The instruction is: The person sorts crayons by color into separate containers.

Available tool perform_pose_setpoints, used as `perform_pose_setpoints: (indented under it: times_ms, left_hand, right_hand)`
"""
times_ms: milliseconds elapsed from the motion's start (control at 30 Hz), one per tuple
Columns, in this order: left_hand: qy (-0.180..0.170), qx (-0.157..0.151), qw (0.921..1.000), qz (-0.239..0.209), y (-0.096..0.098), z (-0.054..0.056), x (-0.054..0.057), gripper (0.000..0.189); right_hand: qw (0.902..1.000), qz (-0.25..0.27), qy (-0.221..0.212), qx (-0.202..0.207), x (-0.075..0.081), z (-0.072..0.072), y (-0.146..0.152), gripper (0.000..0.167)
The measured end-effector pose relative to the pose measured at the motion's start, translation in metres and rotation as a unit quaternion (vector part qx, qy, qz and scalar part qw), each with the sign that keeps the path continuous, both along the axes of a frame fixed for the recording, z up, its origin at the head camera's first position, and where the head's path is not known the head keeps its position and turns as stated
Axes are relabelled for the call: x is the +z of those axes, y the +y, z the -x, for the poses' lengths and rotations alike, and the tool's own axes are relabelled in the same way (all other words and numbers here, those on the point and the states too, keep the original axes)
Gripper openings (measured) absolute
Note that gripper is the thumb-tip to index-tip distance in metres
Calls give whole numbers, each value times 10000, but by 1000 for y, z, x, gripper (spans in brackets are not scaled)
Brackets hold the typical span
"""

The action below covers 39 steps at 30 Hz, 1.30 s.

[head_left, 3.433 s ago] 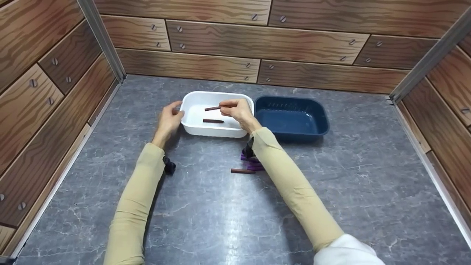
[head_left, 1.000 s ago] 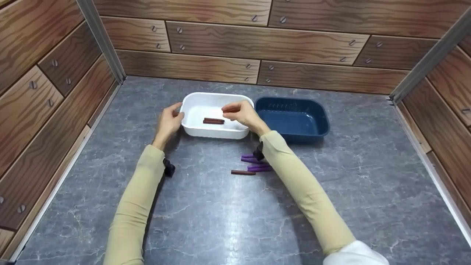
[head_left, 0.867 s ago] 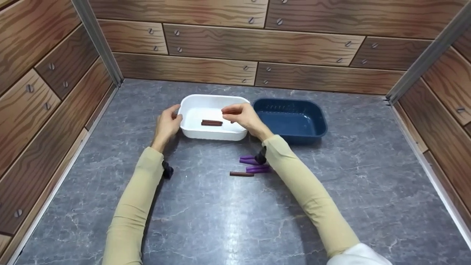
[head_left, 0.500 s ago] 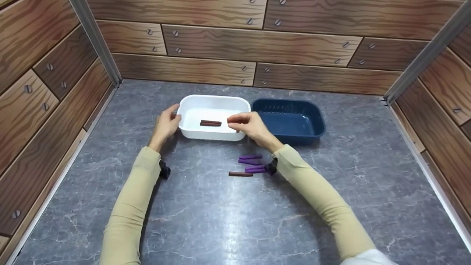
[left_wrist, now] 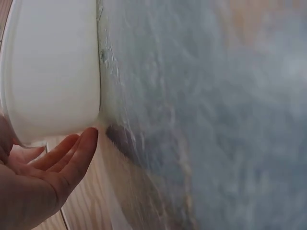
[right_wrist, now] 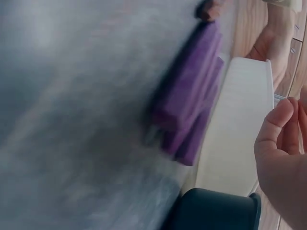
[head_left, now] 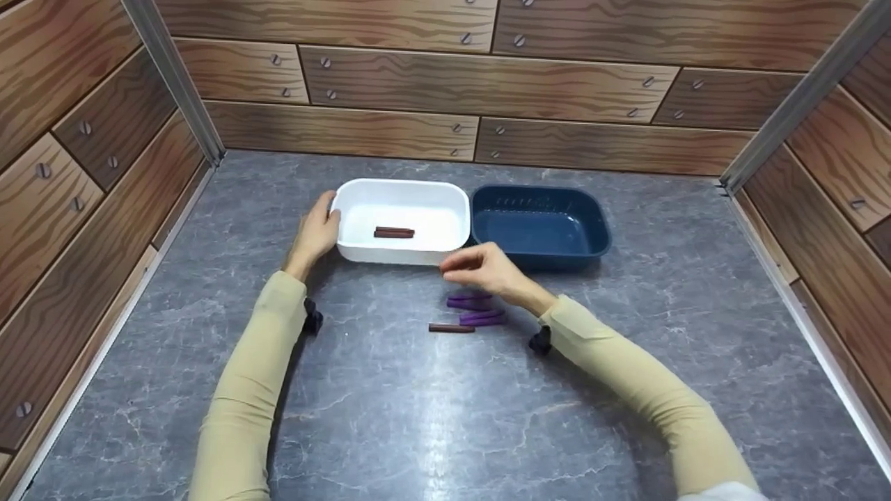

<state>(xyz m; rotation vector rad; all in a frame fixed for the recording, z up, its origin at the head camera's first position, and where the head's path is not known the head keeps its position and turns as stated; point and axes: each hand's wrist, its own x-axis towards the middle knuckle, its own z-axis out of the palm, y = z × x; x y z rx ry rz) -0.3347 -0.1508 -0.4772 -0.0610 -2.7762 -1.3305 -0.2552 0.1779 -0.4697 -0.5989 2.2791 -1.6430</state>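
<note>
Grey and marbled, the worktop (head_left: 348,417) is stretching away from the viewer. Nearest on it, 1 dark brown stick (head_left: 452,328) is lying crosswise, its right end just beside a cluster of purple sticks (right_wrist: 189,91), which are crowding too closely for a sure count. Just behind these, the right hand (head_left: 487,270) is hovering by the near right corner of the white bin (head_left: 397,255); its thumb and fingers are bending loosely towards each other, showing nothing between them. The left hand (head_left: 314,235) is resting against the white bin's left end, thumb and fingers apart on the outer wall. Inside, 2 brown sticks (head_left: 394,234) are lying side by side. To the right, the dark blue bin (head_left: 543,263) is standing with its rim touching or nearly touching the white bin. Beyond, wood-patterned panels (head_left: 390,80) are closing off the back.

Any careless reach for the loose dark brown stick could be dragging purple sticks along, since they are lying so close. Too firm a push from the left hand could be shoving the white bin against the dark blue bin.
</note>
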Motion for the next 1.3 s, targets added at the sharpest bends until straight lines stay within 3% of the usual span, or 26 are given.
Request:
perform_pose_setpoints:
  times_ms: [233,433,667,900,1133,1300]
  left_hand:
    - [-24,80,10000,42,2,0,-2,50]
    - [97,123,9998,144,2,0,1,49]
    - [154,105,9994,290,3,-1,1,48]
    - [301,95,9991,280,3,-3,1,49]
    - [243,73,9995,202,3,-1,0,49]
    - [182,103,9996,177,3,0,0,49]
  right_hand:
    - [9947,-746,-27,707,-10,-11,10,25]
    - [9896,-1096,338,874,-12,-15,14,19]
    - [9761,-1665,627,1248,-12,-20,16,21]
    - [9636,-2086,950,1377,-15,-22,15,21]
    - [9431,-2559,1524,1479,-16,-26,11,21]
    - [9425,-2723,1412,1326,-15,-27,7,13]
